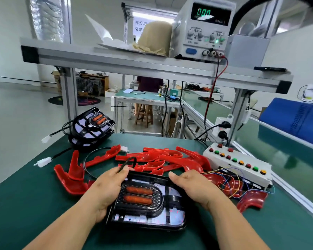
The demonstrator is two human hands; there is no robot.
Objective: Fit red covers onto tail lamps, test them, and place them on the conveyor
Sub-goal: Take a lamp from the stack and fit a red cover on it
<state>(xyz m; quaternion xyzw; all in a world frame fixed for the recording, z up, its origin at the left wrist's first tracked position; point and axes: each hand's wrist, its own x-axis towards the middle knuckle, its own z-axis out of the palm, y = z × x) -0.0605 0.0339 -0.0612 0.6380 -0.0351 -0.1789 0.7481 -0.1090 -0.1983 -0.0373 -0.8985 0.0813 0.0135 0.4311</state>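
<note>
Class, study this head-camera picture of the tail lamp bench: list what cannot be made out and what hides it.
All in the head view.
Side edges of the tail lamp: under the left hand and right hand gripping it.
The lower lamp of the far stack: covered by the upper lamp.
The wall sign: partly behind a beige bundle.
Knob labels on the power supply: blurred.
The blue crate: cut off by the right edge.

Fingers of the right hand (193,186) are hidden behind the tail lamp (143,197). The blue crate (293,121) runs off the right edge.
</note>
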